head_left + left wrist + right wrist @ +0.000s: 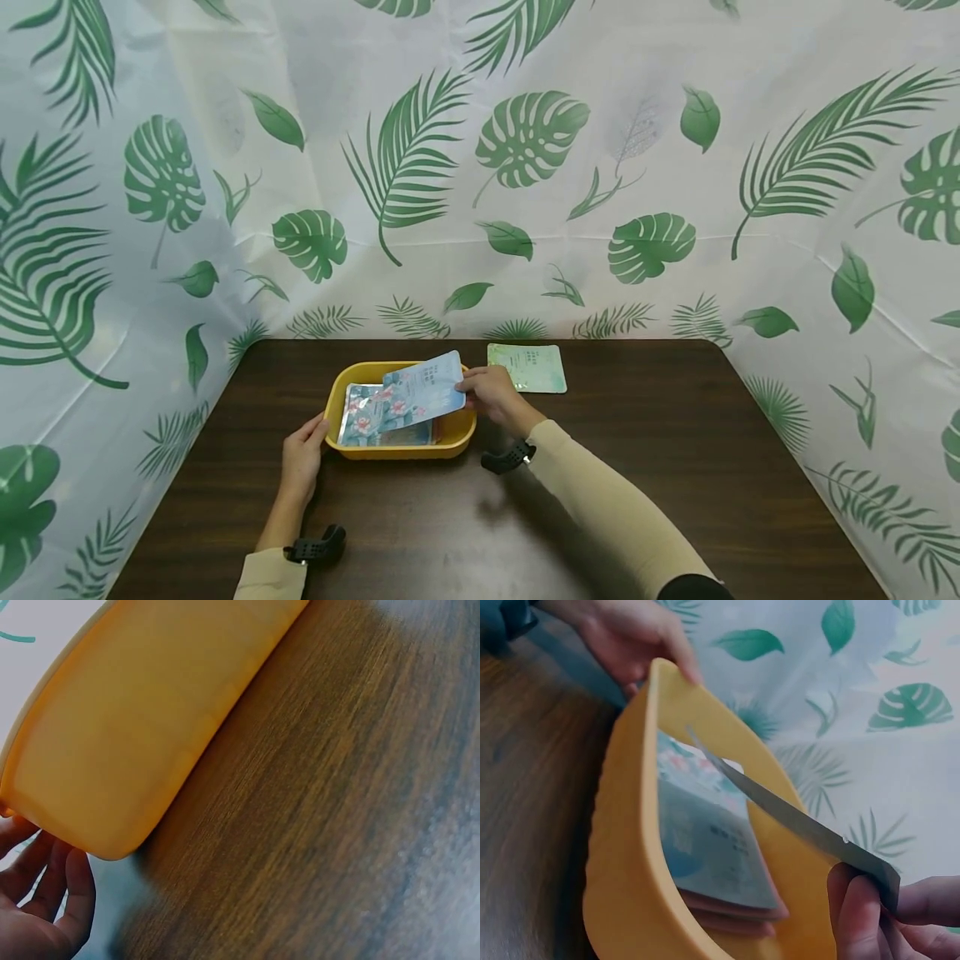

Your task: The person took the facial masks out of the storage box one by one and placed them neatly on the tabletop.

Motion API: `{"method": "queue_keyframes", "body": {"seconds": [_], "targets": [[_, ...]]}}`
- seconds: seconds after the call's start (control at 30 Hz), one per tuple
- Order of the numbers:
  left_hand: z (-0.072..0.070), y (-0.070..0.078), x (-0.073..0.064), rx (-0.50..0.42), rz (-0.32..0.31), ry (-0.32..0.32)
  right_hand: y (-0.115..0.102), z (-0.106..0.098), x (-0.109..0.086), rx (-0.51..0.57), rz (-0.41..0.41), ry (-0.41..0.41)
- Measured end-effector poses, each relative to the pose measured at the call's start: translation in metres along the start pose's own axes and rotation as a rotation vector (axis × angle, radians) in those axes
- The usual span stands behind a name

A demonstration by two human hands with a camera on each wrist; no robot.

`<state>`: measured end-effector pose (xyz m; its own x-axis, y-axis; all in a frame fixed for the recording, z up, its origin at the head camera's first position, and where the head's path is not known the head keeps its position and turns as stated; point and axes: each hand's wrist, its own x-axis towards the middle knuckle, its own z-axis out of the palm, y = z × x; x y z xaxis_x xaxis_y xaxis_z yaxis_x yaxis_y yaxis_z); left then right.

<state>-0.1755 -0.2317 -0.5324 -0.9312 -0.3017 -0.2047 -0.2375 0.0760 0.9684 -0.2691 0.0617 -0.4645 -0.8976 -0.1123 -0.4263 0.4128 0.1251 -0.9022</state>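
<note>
A yellow plastic basket [442,451] stands on the table with several sheet mask packets [360,423] stacked inside. At its left end, my left hand [303,454] grips the rim, thumb on top and fingers against the outer wall; the left wrist view shows these fingers [78,892] at the basket's corner. My right hand [491,392] pinches the right edge of a light blue mask packet [431,387] with pink flowers, tilted over the basket. Seen nearly edge-on in the right wrist view, the pinched packet [802,826] is above the stacked ones.
A light green mask packet [536,369] lies on the dark wooden table [637,417] near its back edge, just beyond my right hand. Behind the table hangs a white cloth [555,258] printed with green leaves.
</note>
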Motion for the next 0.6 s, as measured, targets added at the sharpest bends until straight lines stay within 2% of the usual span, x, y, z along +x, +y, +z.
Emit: {"method": "queue_keyframes", "body": {"seconds": [0.23,0.6], "targets": [[0.002,0.000,0.000,0.010,0.005,0.012,-0.006,-0.025,-0.002,0.062,-0.018,0.009],[0.002,0.000,-0.002,0.058,0.070,0.072,-0.021,-0.070,-0.006,0.091,-0.056,0.045]]}}
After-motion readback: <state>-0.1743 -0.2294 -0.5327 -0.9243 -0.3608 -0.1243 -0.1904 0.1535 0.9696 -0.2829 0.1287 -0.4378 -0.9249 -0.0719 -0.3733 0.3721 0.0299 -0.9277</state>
